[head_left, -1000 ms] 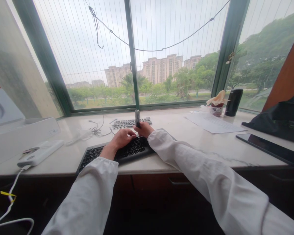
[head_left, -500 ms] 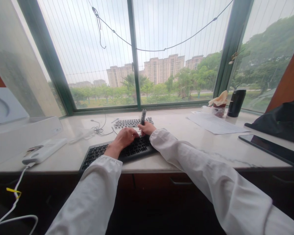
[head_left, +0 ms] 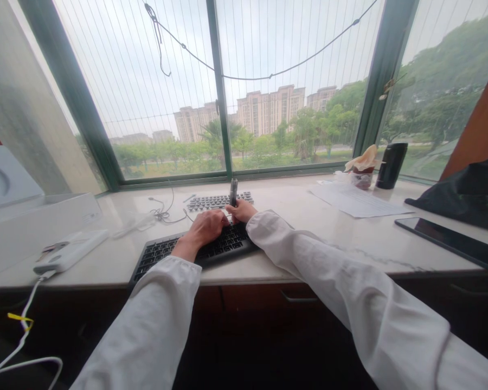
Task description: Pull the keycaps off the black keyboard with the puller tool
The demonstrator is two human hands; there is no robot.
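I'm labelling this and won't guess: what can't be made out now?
All in the head view:
Lower part of the dark upright object: hidden by the right hand.
What, if anything, the left hand holds: hidden by its back.
Part of the black keyboard: beneath the left hand.
Print on the papers: too small.
Rest of the black bag: cut off by the right edge.
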